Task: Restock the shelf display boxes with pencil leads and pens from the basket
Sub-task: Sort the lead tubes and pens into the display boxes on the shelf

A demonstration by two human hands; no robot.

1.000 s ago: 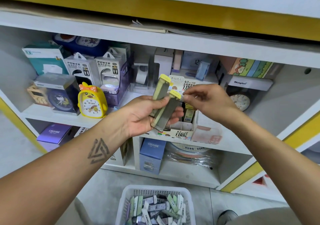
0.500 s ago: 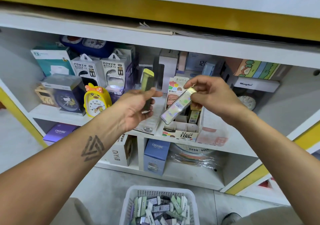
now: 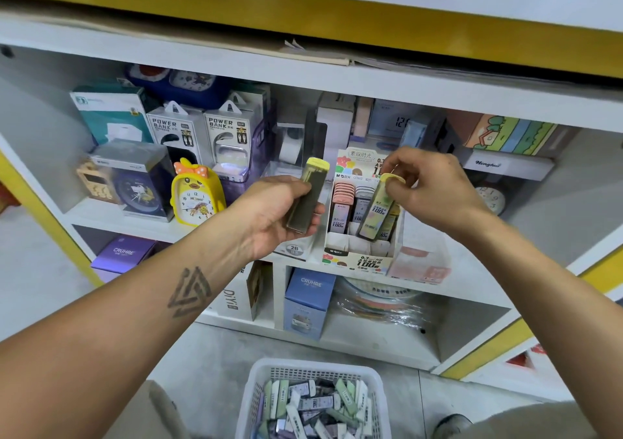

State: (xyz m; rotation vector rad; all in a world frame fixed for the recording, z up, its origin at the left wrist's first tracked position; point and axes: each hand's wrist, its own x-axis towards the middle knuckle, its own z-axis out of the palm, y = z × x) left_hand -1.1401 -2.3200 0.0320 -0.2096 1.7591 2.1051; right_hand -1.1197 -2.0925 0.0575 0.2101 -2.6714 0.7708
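My right hand [image 3: 435, 192] pinches a yellow-capped lead case [image 3: 376, 214] by its top, long axis tilted toward 7 o'clock into the display box [image 3: 357, 256], while my left hand [image 3: 273, 216] grips a spare case [image 3: 308, 199].

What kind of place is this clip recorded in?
Most likely a small stationery or variety shop. White shelves hold boxed retail goods such as power bank packs and a duck alarm clock, and the right hand is slotting a lead case into a printed display box.
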